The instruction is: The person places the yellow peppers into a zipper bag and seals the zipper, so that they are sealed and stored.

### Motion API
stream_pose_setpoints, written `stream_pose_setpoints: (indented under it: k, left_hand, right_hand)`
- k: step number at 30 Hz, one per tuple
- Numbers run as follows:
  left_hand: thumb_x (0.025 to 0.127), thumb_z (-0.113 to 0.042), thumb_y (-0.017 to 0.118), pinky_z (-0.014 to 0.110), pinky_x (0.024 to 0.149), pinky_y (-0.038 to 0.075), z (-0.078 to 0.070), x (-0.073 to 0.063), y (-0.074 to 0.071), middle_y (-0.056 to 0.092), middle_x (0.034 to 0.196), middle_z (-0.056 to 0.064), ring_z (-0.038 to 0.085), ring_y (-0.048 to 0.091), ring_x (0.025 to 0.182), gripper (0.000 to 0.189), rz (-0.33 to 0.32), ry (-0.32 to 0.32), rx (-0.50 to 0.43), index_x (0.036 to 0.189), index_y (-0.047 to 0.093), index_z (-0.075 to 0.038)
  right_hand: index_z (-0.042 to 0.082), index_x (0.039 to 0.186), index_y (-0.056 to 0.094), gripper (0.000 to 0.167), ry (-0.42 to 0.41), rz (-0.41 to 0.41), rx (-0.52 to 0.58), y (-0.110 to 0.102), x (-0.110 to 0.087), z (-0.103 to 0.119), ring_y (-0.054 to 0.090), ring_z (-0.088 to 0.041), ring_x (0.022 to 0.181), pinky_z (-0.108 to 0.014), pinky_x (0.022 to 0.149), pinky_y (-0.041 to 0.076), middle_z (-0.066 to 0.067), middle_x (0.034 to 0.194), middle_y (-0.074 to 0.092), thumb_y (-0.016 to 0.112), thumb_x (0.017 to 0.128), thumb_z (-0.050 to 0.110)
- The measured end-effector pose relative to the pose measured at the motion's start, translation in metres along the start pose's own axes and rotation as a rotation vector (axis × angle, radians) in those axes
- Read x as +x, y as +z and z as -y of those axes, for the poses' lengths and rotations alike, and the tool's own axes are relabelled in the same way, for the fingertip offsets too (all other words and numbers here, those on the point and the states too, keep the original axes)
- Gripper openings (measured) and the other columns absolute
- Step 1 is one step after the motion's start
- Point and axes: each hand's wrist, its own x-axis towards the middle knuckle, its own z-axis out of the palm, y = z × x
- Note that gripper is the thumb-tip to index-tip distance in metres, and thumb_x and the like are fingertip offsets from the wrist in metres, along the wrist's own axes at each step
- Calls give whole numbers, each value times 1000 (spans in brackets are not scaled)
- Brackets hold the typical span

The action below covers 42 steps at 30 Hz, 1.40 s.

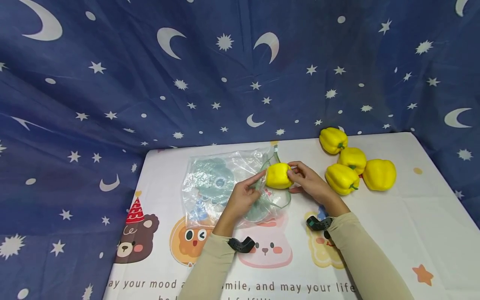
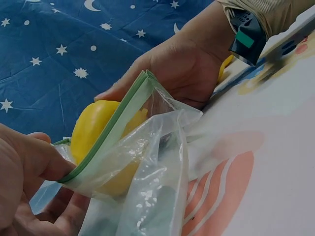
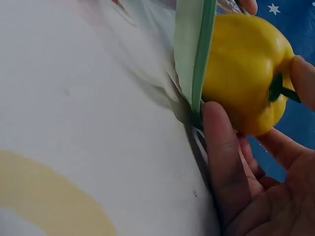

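My right hand [image 1: 310, 181] holds a yellow bell pepper [image 1: 278, 176] between thumb and fingers at its stem end. In the right wrist view, the pepper's short green stem [image 3: 283, 90] points toward the thumb. The pepper sits at the mouth of a clear zip bag [image 1: 221, 177]; in the left wrist view its lower part shows through the plastic. My left hand [image 1: 241, 199] pinches the bag's rim, with the thumb beside the green zip strip [image 2: 110, 129] and other fingers under the plastic. The rest of the bag lies flat to the left.
Several more yellow bell peppers [image 1: 342, 179] lie in a group at the back right of the table. A printed white cloth [image 1: 405, 233] with cartoon figures covers the table. Behind it and to the sides hangs a dark blue curtain [image 1: 210, 87] with moons and stars.
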Motion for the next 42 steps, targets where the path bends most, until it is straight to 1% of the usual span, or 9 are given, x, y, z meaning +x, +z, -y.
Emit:
stream_pose_setpoints:
  k: [3,7,9,12,20,24,30,34,42]
  left_hand:
    - [91,11,56,15,49,36,0,0,1,60,146,8,4,46,60,64,6,1,-29,147,57,-20]
    - [91,12,55,12,68,50,1,1,2,57,150,6,11,64,95,63,11,10,-72,147,56,-17]
    - [91,12,54,13,81,53,1,1,3,56,151,6,16,62,117,63,14,17,-87,147,56,-15]
    - [91,12,54,16,93,52,1,1,4,55,152,7,23,60,128,62,20,24,-98,148,55,-13]
    - [92,12,54,13,80,52,-5,-1,5,55,151,9,24,63,119,61,30,32,-92,148,55,-11]
    - [92,14,53,12,81,52,-5,-1,5,55,151,9,28,61,120,61,33,41,-100,148,55,-10]
    - [93,13,53,12,76,50,-1,1,4,54,152,6,27,61,115,61,32,60,-86,147,56,-13]
    - [93,12,53,13,73,48,-2,1,4,53,154,7,25,62,113,61,35,54,-81,147,56,-14]
    - [92,12,53,12,79,51,-2,1,4,54,152,9,22,61,118,60,36,61,-90,148,55,-10]
  right_hand:
    - [7,149,42,57,6,-6,-12,-1,-1,0,56,-21,95,-34,78,62,-14,114,49,56,105,41]
    - [11,142,47,52,-1,-57,-69,1,1,-1,54,-19,76,-27,63,54,-11,95,55,61,102,41]
    - [13,137,49,49,-2,-80,-91,2,2,-3,53,-19,71,-27,58,49,-11,90,57,63,100,42]
    - [13,130,50,49,2,-114,-117,4,3,-5,53,-20,69,-26,56,46,-11,89,60,66,98,46]
    - [9,120,56,62,56,-241,-204,13,7,0,60,-20,70,-26,63,52,-6,88,66,71,88,60]
    - [9,127,54,60,97,-199,-140,12,7,3,59,-19,73,-25,61,48,-7,97,64,67,93,57]
    - [6,118,57,32,96,-108,37,2,2,3,56,-15,73,-23,57,44,-3,97,62,63,102,33]
    - [0,116,61,26,75,-69,64,0,0,4,54,-14,73,-22,57,43,-2,91,63,62,103,23]
    - [-1,118,62,29,109,-59,85,0,0,7,53,-14,70,-22,57,44,-2,85,65,67,99,20]
